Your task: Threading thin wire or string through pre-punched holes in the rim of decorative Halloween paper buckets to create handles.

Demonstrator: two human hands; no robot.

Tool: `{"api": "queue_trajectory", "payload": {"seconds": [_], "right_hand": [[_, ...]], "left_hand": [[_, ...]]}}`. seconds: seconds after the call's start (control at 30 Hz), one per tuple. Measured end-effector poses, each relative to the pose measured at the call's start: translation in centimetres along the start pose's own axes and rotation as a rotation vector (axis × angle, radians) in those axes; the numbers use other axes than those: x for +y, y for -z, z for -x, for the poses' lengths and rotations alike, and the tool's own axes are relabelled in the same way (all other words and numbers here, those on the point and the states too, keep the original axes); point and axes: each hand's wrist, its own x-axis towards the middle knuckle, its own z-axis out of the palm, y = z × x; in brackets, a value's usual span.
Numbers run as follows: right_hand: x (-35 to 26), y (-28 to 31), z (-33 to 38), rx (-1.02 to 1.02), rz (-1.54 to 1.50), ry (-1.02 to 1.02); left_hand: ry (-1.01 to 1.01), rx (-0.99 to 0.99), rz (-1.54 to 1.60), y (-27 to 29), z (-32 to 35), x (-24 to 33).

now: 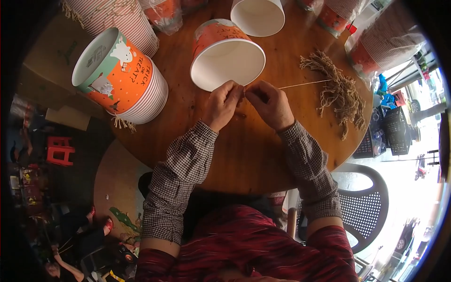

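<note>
Close in front of a paper bucket (228, 63) lying on its side, its white inside facing me, my two hands meet fingertip to fingertip. My left hand (221, 105) is closed in a pinch, and my right hand (271, 104) pinches right beside it. Between the fingertips is the end of a thin beige cord (305, 85); the fingers mostly cover it. From behind my right hand the cord runs taut to a bundle of knotted tan cords (339, 91) on the table. Whether the cord passes through the bucket's wall is hidden.
A nested stack of orange-and-green buckets (124, 77) leans at the left, with a longer stack (123, 23) behind it. Another white bucket (258, 18) stands at the far side. Plastic-wrapped stacks (387, 40) sit at the right of the round wooden table (244, 164). A chair (361, 202) stands right.
</note>
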Motion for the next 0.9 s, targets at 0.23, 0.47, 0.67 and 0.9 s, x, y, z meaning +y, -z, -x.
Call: {"api": "queue_trajectory", "payload": {"seconds": [0.23,0.47,0.67,0.9], "right_hand": [[-0.8,0.6,-0.4,-0.006,0.056,-0.08],[-0.3,0.5,-0.4,-0.003,0.062,-0.035],[0.4,0.6,-0.5,-0.038,-0.012,-0.102],[1.4,1.9,-1.2,0.045,0.013,-0.164]], "left_hand": [[-0.075,-0.038,-0.035,0.0,0.0,-0.1],[-0.104,-0.018,-0.083,-0.1,-0.1,-0.6],[-0.225,0.021,-0.245,0.0,-0.1,-1.0],[-0.299,0.038,-0.387,0.2,-0.3,-0.7]]}}
